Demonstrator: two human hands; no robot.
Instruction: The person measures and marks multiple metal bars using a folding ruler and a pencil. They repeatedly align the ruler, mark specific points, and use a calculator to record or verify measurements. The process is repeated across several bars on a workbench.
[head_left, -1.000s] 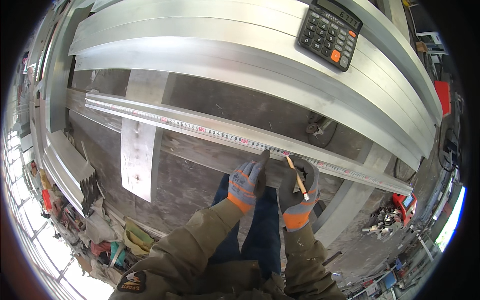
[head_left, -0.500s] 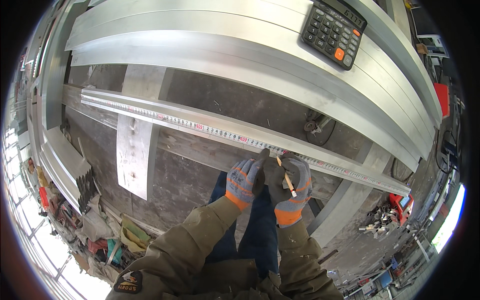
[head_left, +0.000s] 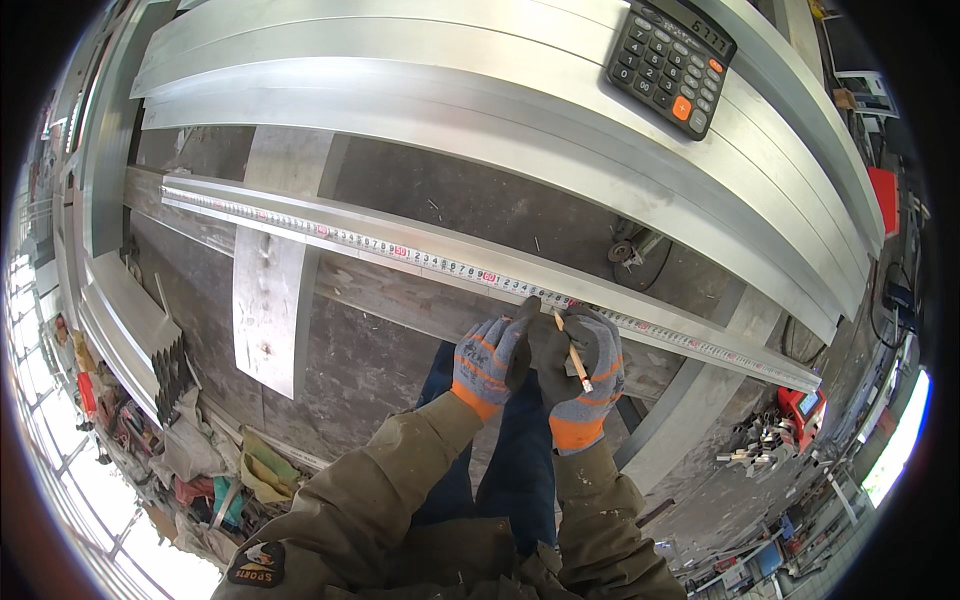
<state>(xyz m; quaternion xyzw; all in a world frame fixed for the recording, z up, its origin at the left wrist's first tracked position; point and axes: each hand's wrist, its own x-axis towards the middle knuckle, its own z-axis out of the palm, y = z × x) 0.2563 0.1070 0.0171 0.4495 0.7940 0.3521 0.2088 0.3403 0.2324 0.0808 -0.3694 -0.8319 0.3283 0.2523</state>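
— Workshop floor [head_left: 420, 200], dusty concrete, shows between long aluminium bars laid on stands. What's along the near bar [head_left: 400, 285]?

— A tape measure [head_left: 430, 262] lies flat on it, probably so a length can be read off. The left hand [head_left: 488, 357], gloved grey and orange, presses at the tape beside the right hand [head_left: 583, 372], which is closed around a pencil [head_left: 573, 351], tip at the scale.

— Any packaging or signs?

— None legible; a black calculator [head_left: 672, 62] with one orange key rests on the far bars [head_left: 480, 80], handy for sums.

I see metal fabrication workshop: long silver aluminium profiles [head_left: 480, 70] stacked on steel workbench [head_left: 440, 200], yellow-white measuring tape [head_left: 440, 262] stretched along one, black desk calculator [head_left: 668, 62], scrap and rags [head_left: 200, 460] littering concrete floor.
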